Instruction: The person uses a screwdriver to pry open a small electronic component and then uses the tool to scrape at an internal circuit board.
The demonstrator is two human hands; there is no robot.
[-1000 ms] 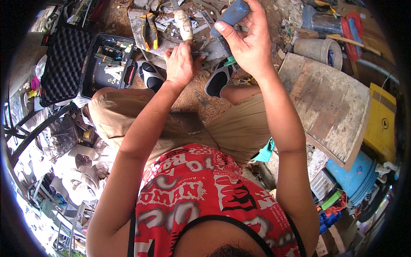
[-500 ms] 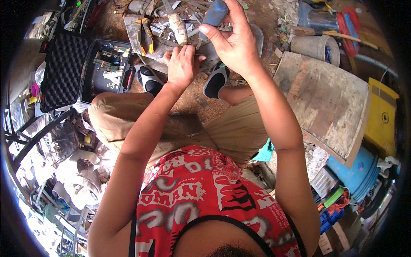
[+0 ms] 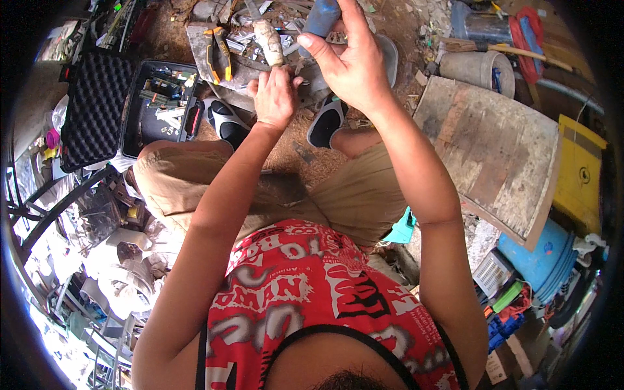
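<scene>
Right hand [image 3: 356, 73] shifted left with blue cylinder [image 3: 322, 18], cylinder now nearer pale wrapped piece [image 3: 268, 43].

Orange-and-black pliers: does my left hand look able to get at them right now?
Probably yes: the orange-and-black pliers lie ahead and to the left of your left hand, with nothing visible covering them. I can't tell whether that hand holds anything.
</scene>
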